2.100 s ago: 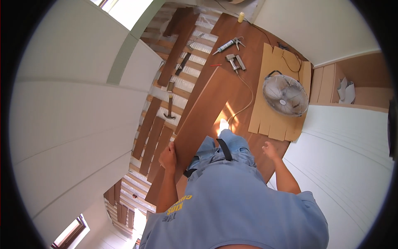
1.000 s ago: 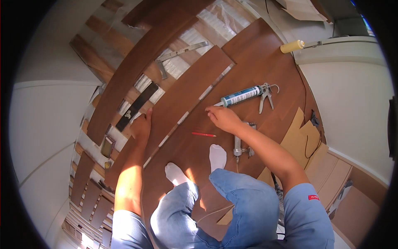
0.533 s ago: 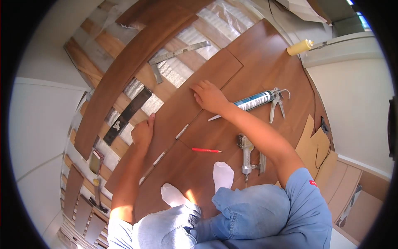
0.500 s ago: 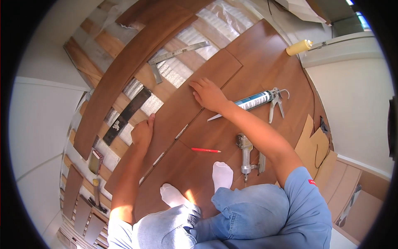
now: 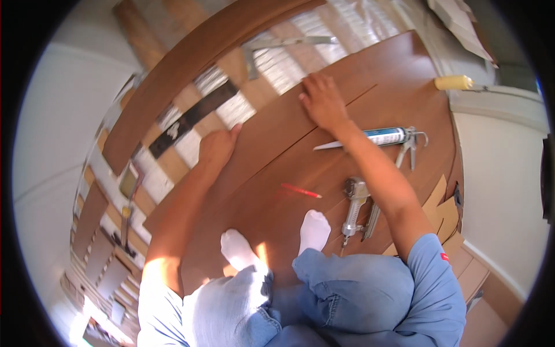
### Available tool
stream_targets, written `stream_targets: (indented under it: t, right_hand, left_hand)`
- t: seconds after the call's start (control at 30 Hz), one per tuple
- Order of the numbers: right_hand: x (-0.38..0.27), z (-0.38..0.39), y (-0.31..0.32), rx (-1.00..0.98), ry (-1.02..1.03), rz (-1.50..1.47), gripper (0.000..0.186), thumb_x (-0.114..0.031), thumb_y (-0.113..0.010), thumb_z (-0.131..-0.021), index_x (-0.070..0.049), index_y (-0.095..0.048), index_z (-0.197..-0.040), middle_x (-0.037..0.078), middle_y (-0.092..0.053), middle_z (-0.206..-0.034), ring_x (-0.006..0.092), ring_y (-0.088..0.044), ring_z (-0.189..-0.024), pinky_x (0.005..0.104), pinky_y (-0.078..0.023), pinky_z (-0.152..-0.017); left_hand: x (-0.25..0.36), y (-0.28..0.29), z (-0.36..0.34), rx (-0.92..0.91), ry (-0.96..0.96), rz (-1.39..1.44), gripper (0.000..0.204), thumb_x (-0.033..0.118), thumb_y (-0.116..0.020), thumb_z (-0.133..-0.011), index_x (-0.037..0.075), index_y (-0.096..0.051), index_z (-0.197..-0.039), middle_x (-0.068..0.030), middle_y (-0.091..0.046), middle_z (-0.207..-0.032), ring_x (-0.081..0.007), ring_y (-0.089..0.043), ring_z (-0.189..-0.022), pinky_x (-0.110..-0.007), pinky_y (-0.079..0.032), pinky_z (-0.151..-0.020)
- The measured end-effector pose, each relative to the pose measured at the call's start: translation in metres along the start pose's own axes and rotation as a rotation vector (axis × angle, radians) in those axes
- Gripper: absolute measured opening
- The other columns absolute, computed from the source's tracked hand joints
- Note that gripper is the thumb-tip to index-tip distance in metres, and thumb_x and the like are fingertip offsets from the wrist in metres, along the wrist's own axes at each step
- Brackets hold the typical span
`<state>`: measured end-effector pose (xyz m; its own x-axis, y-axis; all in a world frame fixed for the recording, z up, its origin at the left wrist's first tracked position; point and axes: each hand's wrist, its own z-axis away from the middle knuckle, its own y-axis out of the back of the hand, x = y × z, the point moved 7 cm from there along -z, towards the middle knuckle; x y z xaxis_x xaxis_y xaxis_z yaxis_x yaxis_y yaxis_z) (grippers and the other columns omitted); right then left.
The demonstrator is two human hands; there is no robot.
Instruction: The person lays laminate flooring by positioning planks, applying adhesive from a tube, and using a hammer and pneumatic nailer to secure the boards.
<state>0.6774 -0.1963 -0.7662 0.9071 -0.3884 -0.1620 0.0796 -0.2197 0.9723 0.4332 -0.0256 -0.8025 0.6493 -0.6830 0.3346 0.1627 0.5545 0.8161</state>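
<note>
A long brown floorboard [image 5: 272,130] lies along the far side of the laid wood floor [image 5: 399,98]. At its far edge my left hand [image 5: 217,147] is closed, the thumb along the edge and the other fingers partly hidden. Farther right, my right hand [image 5: 325,104] lies on the same board, fingers spread and fingertips at the far edge. A thin dark seam runs between this board and the floor nearer me. Close to my right forearm are a caulking gun [image 5: 384,137] with a tube in it and a metal air nailer [image 5: 354,211]. A red pencil [image 5: 302,190] rests before my feet.
Beyond the board, wooden battens [image 5: 173,162] with silvery foil between them are exposed. A metal square [image 5: 289,42], a dark flat bar [image 5: 193,118], a curved-looking loose plank [image 5: 173,69] and a hammer [image 5: 125,222] lie there. A yellow bottle [image 5: 452,82] and cardboard [image 5: 442,208] are at right.
The gap beside the long board has narrowed to a thin seam. Both hands remain at its far edge, the right one with fingers more spread. The whole view has shifted.
</note>
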Motion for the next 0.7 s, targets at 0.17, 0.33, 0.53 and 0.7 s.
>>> stream_targets:
  t: [0.17,0.33,0.53,0.7]
  right_hand:
    - [-0.003,0.001,-0.001,0.005,0.105,-0.015,0.042,-0.031,-0.058,-0.101,-0.004,-0.059,-0.133,0.017,-0.055,-0.142,0.0401,-0.049,-0.131,0.0521,-0.038,-0.114]
    - [0.001,0.003,-0.01,-0.041,0.117,0.039,0.04,-0.026,-0.054,-0.105,-0.003,-0.057,-0.137,0.018,-0.055,-0.143,0.0413,-0.048,-0.133,0.0477,-0.038,-0.114]
    - [-0.003,0.002,-0.016,-0.029,0.186,-0.001,0.043,-0.029,-0.05,-0.108,-0.008,-0.05,-0.146,0.019,-0.05,-0.149,0.0418,-0.046,-0.136,0.0511,-0.04,-0.113]
    - [0.005,0.003,-0.022,-0.09,0.165,0.086,0.044,-0.029,-0.047,-0.11,-0.009,-0.047,-0.149,0.017,-0.046,-0.153,0.0418,-0.044,-0.138,0.0507,-0.039,-0.114]
  left_hand:
    - [0.026,0.03,0.008,0.292,-0.345,-0.228,0.061,0.044,-0.048,-0.106,0.006,-0.072,-0.065,-0.0167,-0.07,-0.069,-0.0357,-0.069,-0.062,-0.048,-0.054,-0.063]
    - [-0.01,0.025,0.065,0.484,-0.29,-0.065,0.041,0.041,-0.051,-0.104,0.006,-0.072,-0.112,-0.018,-0.072,-0.114,-0.0309,-0.067,-0.111,-0.042,-0.054,-0.093]
    - [-0.044,-0.046,0.175,0.353,-0.117,-0.16,0.073,0.05,-0.051,-0.102,0.001,-0.039,-0.155,-0.0186,-0.027,-0.167,-0.0344,-0.02,-0.156,-0.047,-0.014,-0.129]
    - [-0.05,-0.064,0.188,0.394,-0.109,-0.083,0.077,0.053,-0.054,-0.1,0.001,-0.04,-0.155,-0.0187,-0.029,-0.166,-0.0341,-0.022,-0.156,-0.048,-0.016,-0.129]
